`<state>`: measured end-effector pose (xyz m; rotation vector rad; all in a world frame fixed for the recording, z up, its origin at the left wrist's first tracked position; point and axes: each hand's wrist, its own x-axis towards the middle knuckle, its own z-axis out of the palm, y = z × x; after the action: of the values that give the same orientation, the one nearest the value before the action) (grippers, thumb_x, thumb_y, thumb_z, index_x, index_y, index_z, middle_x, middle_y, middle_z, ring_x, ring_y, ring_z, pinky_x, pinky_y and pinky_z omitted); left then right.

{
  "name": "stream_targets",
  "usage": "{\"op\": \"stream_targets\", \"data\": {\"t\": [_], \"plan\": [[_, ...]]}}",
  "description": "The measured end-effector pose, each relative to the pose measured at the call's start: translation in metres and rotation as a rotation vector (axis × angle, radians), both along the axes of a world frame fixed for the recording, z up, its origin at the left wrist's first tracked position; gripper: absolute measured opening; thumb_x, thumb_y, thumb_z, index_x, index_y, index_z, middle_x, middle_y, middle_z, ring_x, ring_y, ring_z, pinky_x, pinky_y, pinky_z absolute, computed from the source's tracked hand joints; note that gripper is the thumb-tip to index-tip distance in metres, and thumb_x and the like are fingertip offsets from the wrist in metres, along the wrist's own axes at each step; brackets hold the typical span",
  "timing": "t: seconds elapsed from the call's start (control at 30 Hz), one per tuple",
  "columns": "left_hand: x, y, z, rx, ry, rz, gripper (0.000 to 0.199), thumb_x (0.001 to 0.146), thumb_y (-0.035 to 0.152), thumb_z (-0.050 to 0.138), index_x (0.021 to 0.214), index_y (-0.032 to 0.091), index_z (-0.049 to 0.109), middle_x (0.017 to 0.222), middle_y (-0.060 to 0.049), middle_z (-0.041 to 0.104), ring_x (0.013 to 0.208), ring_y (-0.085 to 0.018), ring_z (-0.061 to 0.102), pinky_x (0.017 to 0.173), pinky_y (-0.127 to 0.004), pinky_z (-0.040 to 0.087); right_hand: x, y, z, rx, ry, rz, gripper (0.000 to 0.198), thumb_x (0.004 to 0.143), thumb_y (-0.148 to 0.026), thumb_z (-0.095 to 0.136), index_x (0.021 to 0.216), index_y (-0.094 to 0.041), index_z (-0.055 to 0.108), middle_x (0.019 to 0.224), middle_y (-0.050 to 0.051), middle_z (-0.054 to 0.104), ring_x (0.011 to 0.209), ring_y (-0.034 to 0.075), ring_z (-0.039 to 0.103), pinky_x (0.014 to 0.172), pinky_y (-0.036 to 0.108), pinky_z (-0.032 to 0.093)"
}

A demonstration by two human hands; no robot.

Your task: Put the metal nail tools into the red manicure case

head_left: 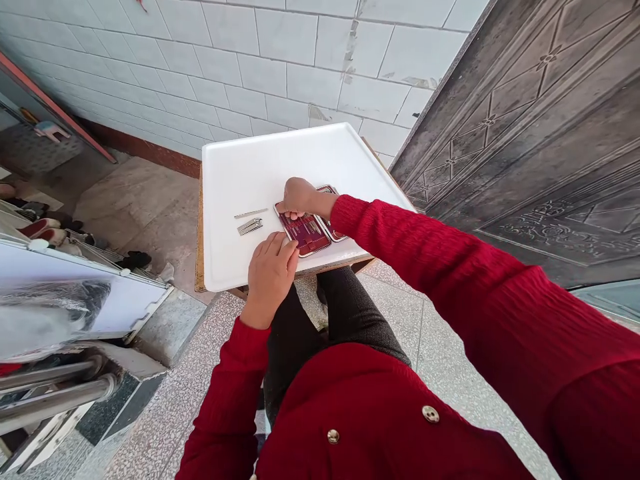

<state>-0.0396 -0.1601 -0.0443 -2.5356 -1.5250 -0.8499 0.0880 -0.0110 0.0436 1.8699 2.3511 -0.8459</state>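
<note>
An unfolded dark red manicure case [307, 241] lies on the white tabletop [240, 167], with several small metal tools in its purple-red lining. My right hand [299, 196] is over the case's far left corner, its fingers closed and pointing down; what they pinch, if anything, is hidden. My left hand [273, 270] rests flat at the table's front edge, fingers stretched out, the thumb against the near left side of the case. Left of the case lies a silver nail clipper [250, 227]. Just beyond it is a thin metal nail file [251, 213].
A white tiled wall [290, 60] stands behind the table, and a dark carved metal door [525, 133] is at the right. To the left are a rack with shoes [47, 230] and some metal pipes [55, 397]. My legs are against the table's front.
</note>
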Motion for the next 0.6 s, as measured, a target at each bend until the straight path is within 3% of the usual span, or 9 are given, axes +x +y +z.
{"op": "stream_targets", "data": {"t": [0.1, 0.3, 0.4, 0.6], "plan": [[0.000, 0.000, 0.000, -0.013, -0.008, -0.001, 0.030, 0.110, 0.028, 0.045, 0.124, 0.020, 0.070, 0.137, -0.015, 0.070, 0.133, -0.031, 0.062, 0.109, -0.050, 0.052, 0.001, 0.002, 0.006, -0.071, 0.113, -0.136, 0.020, 0.094, -0.016, 0.065, 0.078, -0.011, 0.077, 0.059, 0.003, 0.071, 0.057, 0.013, 0.067, 0.063, 0.022, 0.057], [0.000, -0.002, 0.000, -0.014, 0.020, 0.015, 0.030, 0.110, 0.028, 0.045, 0.125, 0.020, 0.070, 0.138, -0.015, 0.069, 0.132, -0.031, 0.063, 0.109, -0.049, 0.053, 0.003, 0.019, 0.014, -0.003, 0.268, -0.128, 0.020, 0.095, -0.012, 0.060, 0.087, -0.006, 0.077, 0.078, 0.009, 0.079, 0.063, 0.013, 0.066, 0.069, 0.024, 0.058], [0.000, -0.003, 0.000, 0.001, 0.035, 0.016, 0.029, 0.110, 0.028, 0.046, 0.125, 0.019, 0.069, 0.138, -0.014, 0.070, 0.132, -0.031, 0.064, 0.108, -0.048, 0.053, -0.005, 0.030, 0.019, 0.083, 0.249, -0.005, 0.019, 0.094, -0.012, 0.061, 0.089, -0.004, 0.077, 0.086, 0.012, 0.080, 0.065, 0.013, 0.066, 0.070, 0.024, 0.058], [-0.001, -0.004, -0.001, 0.009, 0.014, 0.015, 0.028, 0.110, 0.026, 0.046, 0.125, 0.020, 0.069, 0.136, -0.015, 0.071, 0.132, -0.031, 0.064, 0.107, -0.049, 0.054, -0.048, 0.034, 0.028, 0.250, 0.021, 0.405, 0.017, 0.090, -0.012, 0.067, 0.101, -0.007, 0.078, 0.093, 0.010, 0.081, 0.079, 0.018, 0.073, 0.076, 0.026, 0.054]]}}
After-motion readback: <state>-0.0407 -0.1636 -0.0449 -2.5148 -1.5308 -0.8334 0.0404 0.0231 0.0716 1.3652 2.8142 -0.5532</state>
